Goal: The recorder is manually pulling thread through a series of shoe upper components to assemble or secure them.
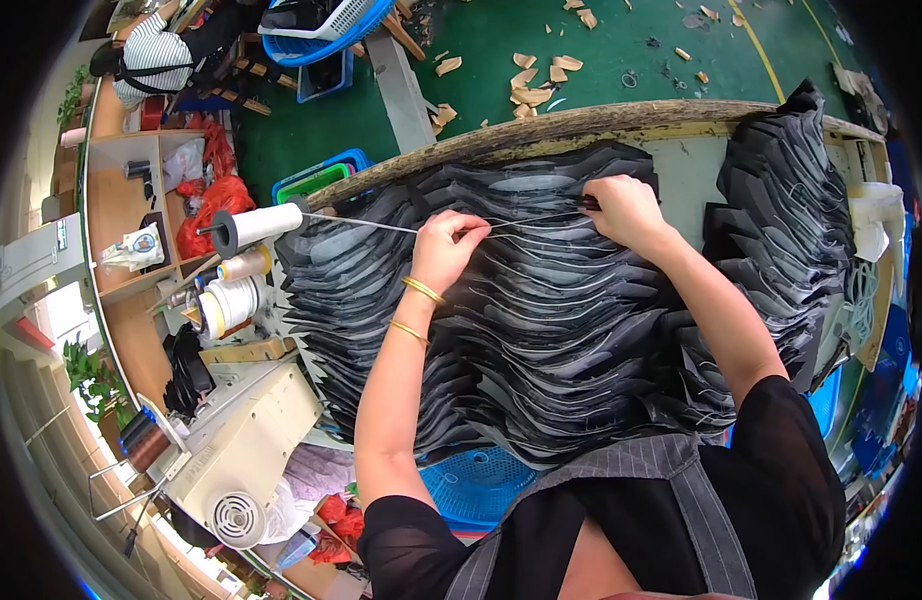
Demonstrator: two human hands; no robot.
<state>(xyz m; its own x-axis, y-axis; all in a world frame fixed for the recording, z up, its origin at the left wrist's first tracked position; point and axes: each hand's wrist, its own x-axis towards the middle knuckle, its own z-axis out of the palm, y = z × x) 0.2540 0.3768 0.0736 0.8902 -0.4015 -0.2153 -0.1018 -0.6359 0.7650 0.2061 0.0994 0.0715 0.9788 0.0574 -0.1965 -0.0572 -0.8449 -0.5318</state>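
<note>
A thin grey cord [366, 224] runs from a white roll [271, 223] on a spindle across to my hands. My left hand [449, 248] pinches it between thumb and fingertips. Beyond that pinch the cord stretches fairly straight to my right hand [626, 210], whose fingers are closed around its far part. Something small and dark shows at the right fingertips; its kind is hard to make out. Both hands are above overlapping rows of black, curved sheet pieces [541, 330] spread over the worktable. Pale edges show along many of these pieces.
Another pile of black pieces [781, 230] lies at the right. A cream sewing machine [246, 440] and thread spools [231, 302] stand at the left. A wooden rail [541, 130] edges the table's far side. Near my body is a blue basket [476, 485]; a person [156, 60] sits far left.
</note>
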